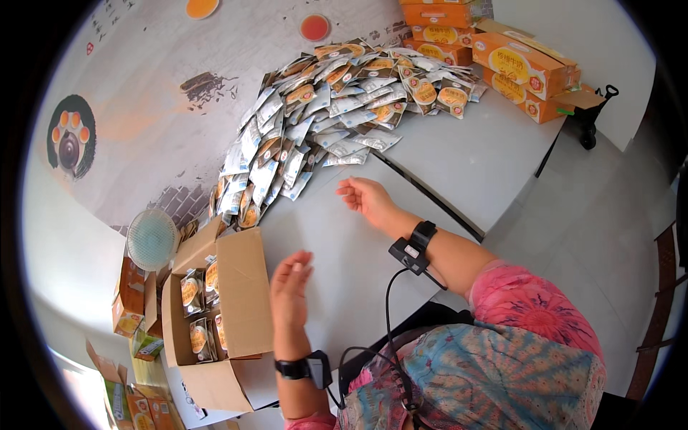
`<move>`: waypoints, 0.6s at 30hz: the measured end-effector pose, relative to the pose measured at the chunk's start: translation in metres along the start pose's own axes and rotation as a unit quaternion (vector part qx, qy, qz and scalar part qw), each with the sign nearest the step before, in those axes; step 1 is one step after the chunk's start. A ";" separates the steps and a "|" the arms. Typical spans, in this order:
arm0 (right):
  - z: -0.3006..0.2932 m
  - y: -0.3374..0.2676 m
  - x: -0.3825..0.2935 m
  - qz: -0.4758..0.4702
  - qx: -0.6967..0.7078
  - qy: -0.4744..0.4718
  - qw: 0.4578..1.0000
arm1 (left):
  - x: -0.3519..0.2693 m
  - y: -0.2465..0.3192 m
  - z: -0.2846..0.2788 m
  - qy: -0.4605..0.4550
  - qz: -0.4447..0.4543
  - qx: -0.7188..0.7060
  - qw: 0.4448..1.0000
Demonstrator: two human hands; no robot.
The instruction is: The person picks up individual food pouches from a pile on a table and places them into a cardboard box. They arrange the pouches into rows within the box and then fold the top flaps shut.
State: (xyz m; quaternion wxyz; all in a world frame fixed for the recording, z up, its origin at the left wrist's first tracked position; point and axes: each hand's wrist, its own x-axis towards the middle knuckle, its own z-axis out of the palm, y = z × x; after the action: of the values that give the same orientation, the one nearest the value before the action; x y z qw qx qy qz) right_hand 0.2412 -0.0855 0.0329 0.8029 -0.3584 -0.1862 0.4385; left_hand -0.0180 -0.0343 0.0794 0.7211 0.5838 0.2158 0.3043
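Observation:
My right hand (pixel 366 200) hovers above the grey tabletop (pixel 344 236), just short of a large heap of printed sachets (pixel 344 102). Nothing shows in its loosely curled fingers. My left hand (pixel 291 287) is held up beside the raised flap (pixel 244 290) of a cardboard box (pixel 171 322); it too looks empty, with the fingers bent and partly apart. Inside that box, brown-and-yellow sachets (pixel 200 341) stand upright in groups. The heaped sachets lie overlapping, some with silver-white backs up, others with brown-and-yellow fronts up.
Orange cartons (pixel 521 64) are stacked at the far right of the table, and more orange cartons (pixel 438 32) stand against the wall behind the heap. A round fan (pixel 152 239) is behind the cardboard box. A black strip (pixel 430 196) crosses the tabletop. Cables (pixel 388 317) hang between my wrist devices.

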 end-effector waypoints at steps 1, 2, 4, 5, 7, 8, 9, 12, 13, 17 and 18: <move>-0.007 -0.002 0.005 -0.002 0.026 0.031 0.999 | 0.002 -0.013 0.004 -0.001 -0.031 -0.029 0.999; -0.014 -0.004 0.009 -0.005 0.053 0.061 0.997 | 0.004 -0.023 0.007 -0.003 -0.062 -0.057 0.996; -0.030 -0.010 0.017 -0.023 0.086 0.104 0.991 | 0.013 -0.041 0.006 -0.009 -0.088 -0.073 0.993; -0.033 -0.012 0.020 -0.029 0.098 0.126 0.987 | 0.016 -0.050 0.003 -0.010 -0.081 -0.061 0.995; -0.037 -0.014 0.027 -0.039 0.123 0.170 0.977 | 0.018 -0.056 0.000 -0.011 -0.061 -0.047 0.997; -0.040 -0.018 0.031 -0.039 0.149 0.163 0.975 | 0.018 -0.058 -0.002 -0.011 -0.048 -0.046 0.998; -0.048 -0.022 0.039 -0.028 0.165 0.174 0.970 | 0.019 -0.060 -0.002 -0.015 -0.036 -0.045 0.998; -0.069 -0.035 0.068 0.005 0.201 0.189 0.961 | 0.018 -0.058 -0.004 -0.042 -0.033 -0.029 0.998; -0.075 -0.040 0.076 0.004 0.200 0.195 0.960 | 0.018 -0.058 -0.006 -0.049 -0.033 -0.032 0.998; -0.097 -0.058 0.106 0.043 0.182 0.220 0.957 | 0.023 -0.062 -0.007 -0.080 -0.034 -0.039 0.995; -0.099 -0.058 0.110 0.059 0.154 0.221 0.961 | 0.023 -0.064 -0.008 -0.085 -0.035 -0.041 0.995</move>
State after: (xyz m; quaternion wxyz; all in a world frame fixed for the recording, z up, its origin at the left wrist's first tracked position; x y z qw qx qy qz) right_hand 0.3949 -0.0546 0.0073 0.8422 -0.3286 0.0871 0.4185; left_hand 0.0053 -0.0210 0.0165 0.7702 0.5696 0.1615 0.2370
